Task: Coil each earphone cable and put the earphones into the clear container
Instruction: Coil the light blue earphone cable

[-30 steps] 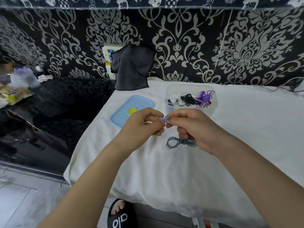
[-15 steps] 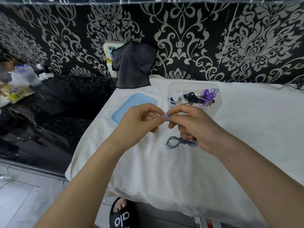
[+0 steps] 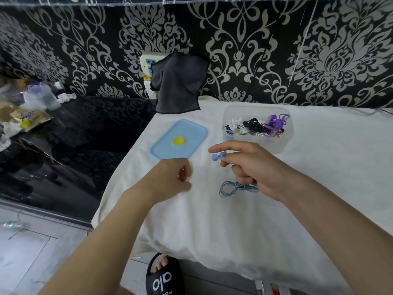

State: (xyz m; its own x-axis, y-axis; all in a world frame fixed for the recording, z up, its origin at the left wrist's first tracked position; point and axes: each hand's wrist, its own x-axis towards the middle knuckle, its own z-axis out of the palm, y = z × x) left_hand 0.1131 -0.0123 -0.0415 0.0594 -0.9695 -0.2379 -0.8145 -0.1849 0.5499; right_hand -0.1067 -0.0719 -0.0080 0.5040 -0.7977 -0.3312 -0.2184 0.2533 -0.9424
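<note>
My right hand (image 3: 253,169) pinches the blue earbud (image 3: 218,156) between thumb and fingers, index finger stretched out above it toward 10 o'clock. Bud sticks out of the grip at the hand's 9 o'clock. The coiled blue cable (image 3: 234,188) hangs at the hand's 6–7 o'clock, just above or touching the white cloth (image 3: 319,188); can't tell which. Its right end disappears under my palm, so how the lower fingers hold it is hidden.

My left hand (image 3: 170,179) is at 9 o'clock of the bud, apart from it, fingers loosely curled, holding nothing as far as I can see. Fingertips blurred.

The clear container (image 3: 285,143) sits at 1 o'clock of my right hand, near but not touching. Inside: white, black and purple earphones in a tangle; can't count them. The blue lid (image 3: 165,143) lies flat at 12 o'clock of my left hand, near edge partly covered by my knuckles.
</note>
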